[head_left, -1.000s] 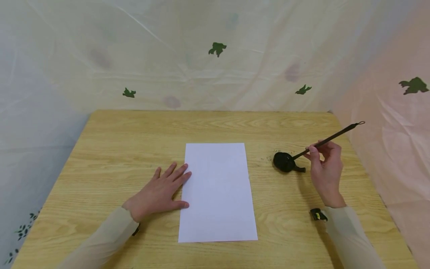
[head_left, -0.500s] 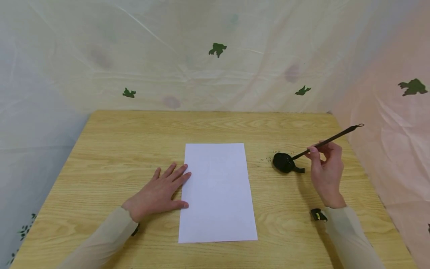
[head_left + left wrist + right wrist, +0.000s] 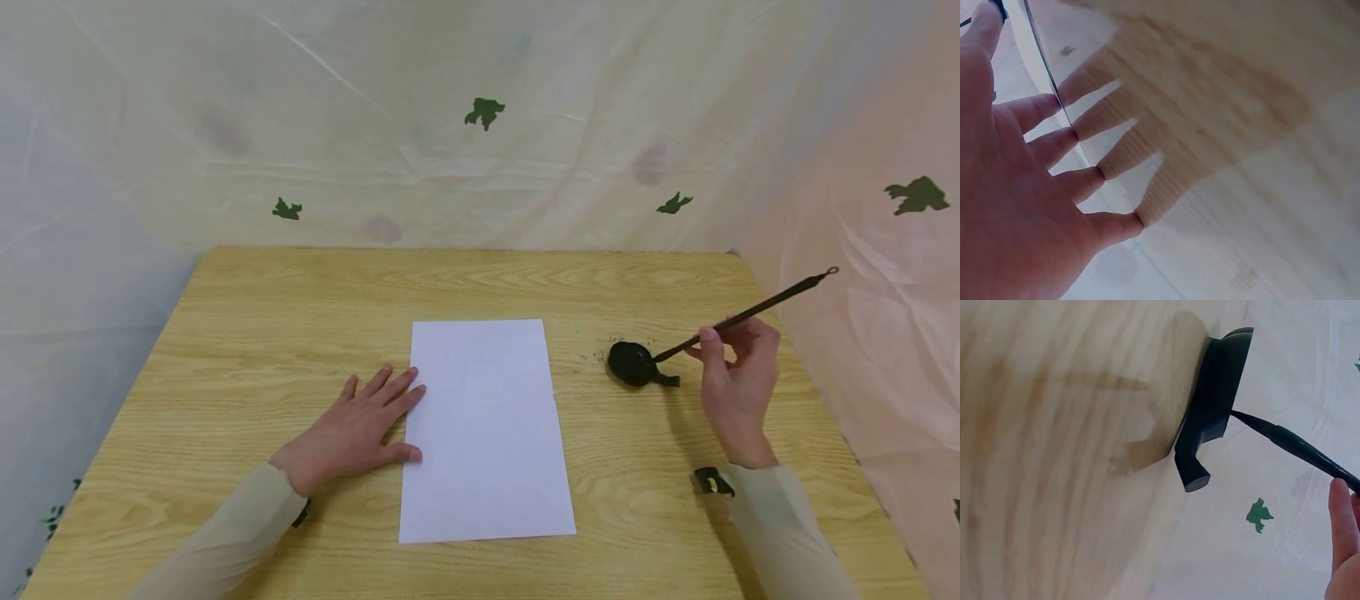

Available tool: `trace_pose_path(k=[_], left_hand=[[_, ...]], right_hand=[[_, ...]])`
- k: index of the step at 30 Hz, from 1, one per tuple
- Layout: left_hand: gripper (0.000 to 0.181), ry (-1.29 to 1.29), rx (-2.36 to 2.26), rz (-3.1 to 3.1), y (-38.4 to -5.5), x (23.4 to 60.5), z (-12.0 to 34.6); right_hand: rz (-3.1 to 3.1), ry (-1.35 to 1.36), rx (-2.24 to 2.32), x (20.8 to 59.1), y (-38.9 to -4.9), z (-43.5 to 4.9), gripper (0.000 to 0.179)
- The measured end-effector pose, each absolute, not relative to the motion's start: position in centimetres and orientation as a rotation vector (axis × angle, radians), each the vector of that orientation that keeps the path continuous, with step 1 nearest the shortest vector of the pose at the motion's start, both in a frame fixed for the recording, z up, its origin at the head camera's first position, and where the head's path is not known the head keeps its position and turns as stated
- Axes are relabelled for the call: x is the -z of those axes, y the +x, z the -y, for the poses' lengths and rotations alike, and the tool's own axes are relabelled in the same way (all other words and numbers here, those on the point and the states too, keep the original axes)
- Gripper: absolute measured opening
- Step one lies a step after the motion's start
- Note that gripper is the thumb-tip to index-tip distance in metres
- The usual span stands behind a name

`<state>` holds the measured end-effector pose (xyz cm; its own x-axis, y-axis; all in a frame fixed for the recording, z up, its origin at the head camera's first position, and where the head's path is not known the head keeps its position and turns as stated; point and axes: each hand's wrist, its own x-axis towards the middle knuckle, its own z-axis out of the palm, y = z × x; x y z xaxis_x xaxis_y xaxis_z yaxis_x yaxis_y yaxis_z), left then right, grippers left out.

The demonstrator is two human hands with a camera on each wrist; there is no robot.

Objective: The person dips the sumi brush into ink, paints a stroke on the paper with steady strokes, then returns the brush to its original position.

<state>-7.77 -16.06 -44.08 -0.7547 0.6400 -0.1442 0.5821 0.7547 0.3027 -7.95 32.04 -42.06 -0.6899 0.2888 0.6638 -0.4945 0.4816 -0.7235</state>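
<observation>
A white sheet of paper (image 3: 483,442) lies on the table. My left hand (image 3: 348,442), fingers spread, rests on its left edge; the left wrist view has the fingertips (image 3: 1138,219) down on the surface. Off to the right sits a black inkstone (image 3: 630,364) with a short stem-like end. My right hand (image 3: 738,387) pinches the dark shaft of a calligraphy brush (image 3: 772,302), slanted up to the right with a small hanging loop at its top. In the right wrist view the pointed brush tip (image 3: 1244,417) is right at the inkstone's (image 3: 1219,381) rim.
Small dark specks (image 3: 600,357) mark the wooden table (image 3: 285,308) beside the inkstone. Pale cloth (image 3: 360,133) with green bird shapes hangs behind the table and along its sides. Each wrist wears a small black device, the right one (image 3: 714,482) plainly seen.
My right hand has shifted slightly to the right, drawing the brush tip from over the inkstone's middle out to its right rim. The left hand and paper stay put.
</observation>
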Motion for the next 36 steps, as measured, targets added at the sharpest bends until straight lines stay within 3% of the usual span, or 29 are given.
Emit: trace_pose_path(k=[9,36], left_hand=[[0.070,0.976,-0.349,-2.756,-7.72,44.21,16.18],[0.076,0.981,-0.333,-2.749,-7.76,44.16,16.20]], right_hand=[[1.996,0.135,-1.277,42.47,-8.07,-32.26,0.035],[2.069,0.124,-1.104,42.68,-8.28,-32.43,0.033]])
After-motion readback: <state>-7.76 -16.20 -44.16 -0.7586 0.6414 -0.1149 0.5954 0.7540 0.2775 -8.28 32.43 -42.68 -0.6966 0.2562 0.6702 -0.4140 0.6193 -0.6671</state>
